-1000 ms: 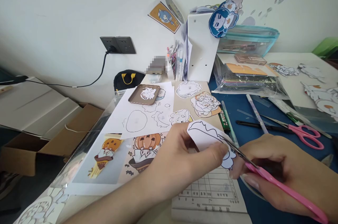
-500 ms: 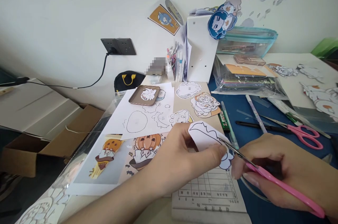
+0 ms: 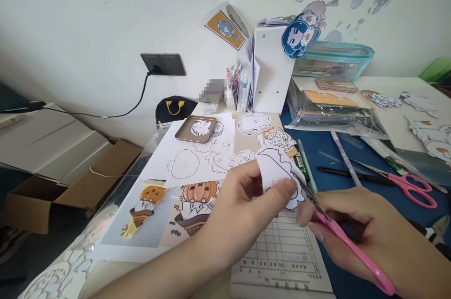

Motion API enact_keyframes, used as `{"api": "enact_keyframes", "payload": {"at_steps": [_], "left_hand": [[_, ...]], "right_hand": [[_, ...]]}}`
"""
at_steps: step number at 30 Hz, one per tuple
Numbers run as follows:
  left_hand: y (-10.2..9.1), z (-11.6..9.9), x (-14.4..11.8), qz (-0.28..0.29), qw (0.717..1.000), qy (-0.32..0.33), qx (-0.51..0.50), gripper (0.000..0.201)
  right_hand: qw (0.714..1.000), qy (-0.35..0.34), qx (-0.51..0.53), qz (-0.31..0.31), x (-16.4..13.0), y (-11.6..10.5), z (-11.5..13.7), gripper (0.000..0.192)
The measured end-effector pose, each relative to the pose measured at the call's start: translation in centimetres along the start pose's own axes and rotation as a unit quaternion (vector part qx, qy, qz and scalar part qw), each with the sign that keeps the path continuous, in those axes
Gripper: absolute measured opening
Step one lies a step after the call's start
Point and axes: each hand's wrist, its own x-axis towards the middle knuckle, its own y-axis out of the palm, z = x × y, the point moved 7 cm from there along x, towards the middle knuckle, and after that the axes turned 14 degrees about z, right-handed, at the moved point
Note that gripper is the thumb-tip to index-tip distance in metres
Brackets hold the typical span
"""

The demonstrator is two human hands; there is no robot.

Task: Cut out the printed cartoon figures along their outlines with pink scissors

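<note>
**Scissors at the edge of a paper cutout**

Head view: just below frame centre, the left hand [image 3: 243,210] pinches a white paper cutout [image 3: 278,174] between thumb and fingers, holding it tilted above the table [image 3: 338,149]. The right hand [image 3: 366,233], lower right, is closed around pink scissors [image 3: 348,247]. Their long axis runs from lower right up-left, tips meeting the cutout's right edge. A second pair of pink scissors [image 3: 410,186] lies at right

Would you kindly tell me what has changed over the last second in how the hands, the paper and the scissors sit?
The left hand has turned the paper cutout, bringing its outlined edge over toward the blades, and the pink scissors have worked slightly further along the outline. The right hand keeps its grip on the scissors. Nothing was let go; the second pair of scissors and pumpkin print lie unmoved.
</note>
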Motion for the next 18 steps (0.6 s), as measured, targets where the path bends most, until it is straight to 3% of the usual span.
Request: {"api": "enact_keyframes", "payload": {"at_steps": [9, 13, 18], "left_hand": [[0.1, 0.2, -0.2, 0.0, 1.0, 0.012, -0.017, 0.014], [0.3, -0.1, -0.1, 0.011, 1.0, 0.011, -0.013, 0.013], [0.4, 0.0, -0.1, 0.029, 1.0, -0.007, 0.007, 0.014]], "right_hand": [[1.0, 0.02, -0.02, -0.002, -0.8, 0.1, -1.0, 0.011], [0.999, -0.025, 0.023, 0.025, -1.9, 0.7, -1.4, 0.021], [0.997, -0.03, 0.065, -0.01, -2.4, 0.4, -1.4, 0.02]]}}
